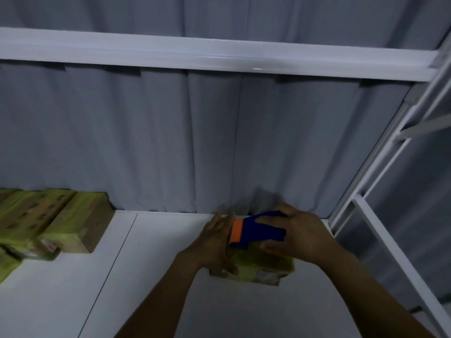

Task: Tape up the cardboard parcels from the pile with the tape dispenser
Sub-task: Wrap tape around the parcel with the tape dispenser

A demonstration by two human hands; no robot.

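A small cardboard parcel (262, 270) wrapped in yellowish tape lies on the white table near the back right. My right hand (296, 234) grips the blue and orange tape dispenser (253, 231), which sits on top of the parcel. With straight fingers, my left hand (217, 243) presses against the parcel's left side, beside the dispenser's orange end. Most of the parcel is hidden under the dispenser and my hands.
A pile of taped cardboard parcels (46, 220) sits at the table's left. A grey curtain (195, 142) hangs behind the white table (151, 276). A white metal frame (380, 181) runs along the right side, and a white beam (219, 53) crosses overhead.
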